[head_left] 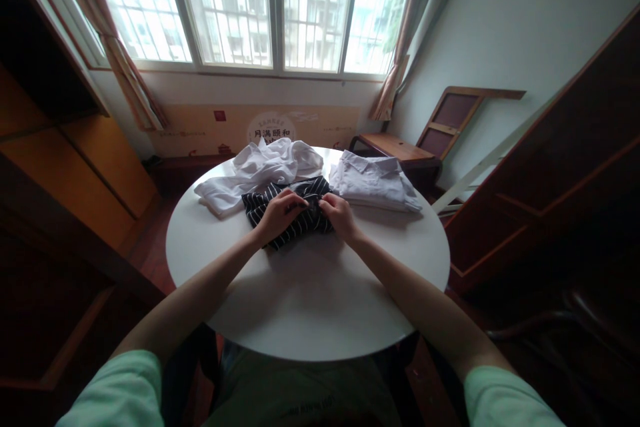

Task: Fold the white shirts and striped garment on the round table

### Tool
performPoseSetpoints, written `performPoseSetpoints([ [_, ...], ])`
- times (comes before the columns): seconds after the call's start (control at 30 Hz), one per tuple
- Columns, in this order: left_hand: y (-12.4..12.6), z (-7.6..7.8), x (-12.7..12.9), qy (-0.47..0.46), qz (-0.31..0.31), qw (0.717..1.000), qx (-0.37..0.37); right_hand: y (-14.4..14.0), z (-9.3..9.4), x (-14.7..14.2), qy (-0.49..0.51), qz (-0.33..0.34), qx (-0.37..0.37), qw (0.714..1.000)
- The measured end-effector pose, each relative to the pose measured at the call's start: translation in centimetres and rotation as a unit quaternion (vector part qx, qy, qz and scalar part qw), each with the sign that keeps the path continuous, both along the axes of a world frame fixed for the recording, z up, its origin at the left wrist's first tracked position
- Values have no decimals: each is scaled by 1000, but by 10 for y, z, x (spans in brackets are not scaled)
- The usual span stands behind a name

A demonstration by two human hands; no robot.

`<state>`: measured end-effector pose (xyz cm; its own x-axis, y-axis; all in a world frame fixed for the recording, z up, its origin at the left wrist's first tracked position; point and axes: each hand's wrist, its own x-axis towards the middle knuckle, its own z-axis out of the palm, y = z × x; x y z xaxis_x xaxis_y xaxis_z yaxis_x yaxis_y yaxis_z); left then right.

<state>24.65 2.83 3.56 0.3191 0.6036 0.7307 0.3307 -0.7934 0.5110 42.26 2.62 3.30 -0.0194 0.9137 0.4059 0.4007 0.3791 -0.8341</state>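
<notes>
A black garment with white stripes (295, 230) lies bunched on the round white table (310, 320). My left hand (283, 212) is closed on the cloth near its upper middle, thumb and fingers pinched together. Just to the right, my right hand (338, 213) pinches the same garment, so a short stretch of dark fabric runs between both hands. The exact part held, perhaps a collar or an edge, is too dark to make out. Behind the striped garment on the left is a rumpled white garment (265, 167). A folded white shirt (373, 177) rests at the right, collar showing.
A wooden chair (400, 147) stands past the table's far right, near the wall. Below the barred window (235, 7) is a long printed panel (200, 127). Dark wooden furniture (540, 200) flanks the right side, and an orange-brown cabinet (100, 167) the left.
</notes>
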Motion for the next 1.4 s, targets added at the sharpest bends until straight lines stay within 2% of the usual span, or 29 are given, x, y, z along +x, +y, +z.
performPoseSetpoints([
  [0.17, 5, 8, -12, -52, 98, 993, 30, -2, 8, 4, 94, -61, 26, 993],
  [0.3, 8, 19, -25, -124, 177, 974, 63, -7, 20, 7, 164, -108, 94, 976],
  [0.4, -3, 34, -30, -154, 215, 957, 123, -19, 27, 7, 163, -116, 138, 970],
  [0.53, -29, 56, -31, -173, 250, 930, 206, -41, 34, 5, 142, -126, 157, 969],
  [0.6, -37, 65, -31, -180, 242, 932, 199, -49, 39, 4, 134, -135, 159, 969],
  [0.7, -28, 65, -34, -161, 224, 955, 105, -50, 46, 5, 86, -150, 155, 973],
  [0.77, -10, 55, -38, -128, 217, 968, 1, -41, 48, 6, 26, -145, 134, 980],
  [0.87, 21, 33, -51, -61, 187, 967, -160, -22, 42, 9, -66, -81, 75, 992],
  [0.97, 37, 18, -62, -36, 180, 955, -232, -9, 31, 9, -127, -16, 35, 991],
  [1.03, 36, 18, -63, -61, 204, 954, -213, -7, 24, 7, -140, -1, 46, 989],
  [1.13, 23, 27, -53, -91, 207, 966, -125, -12, 20, -1, -155, 38, 95, 983],
  [1.2, 12, 32, -42, -57, 149, 985, -70, -18, 18, -6, -195, 71, 120, 971],
  [1.27, 3, 33, -32, 20, 69, 996, -43, -22, 17, -10, -256, 86, 128, 954],
  [1.33, -3, 31, -26, 120, 1, 992, -45, -25, 15, -11, -313, 93, 116, 938],
  [1.4, -6, 27, -25, 221, -66, 970, -76, -26, 16, -10, -351, 113, 79, 926],
])
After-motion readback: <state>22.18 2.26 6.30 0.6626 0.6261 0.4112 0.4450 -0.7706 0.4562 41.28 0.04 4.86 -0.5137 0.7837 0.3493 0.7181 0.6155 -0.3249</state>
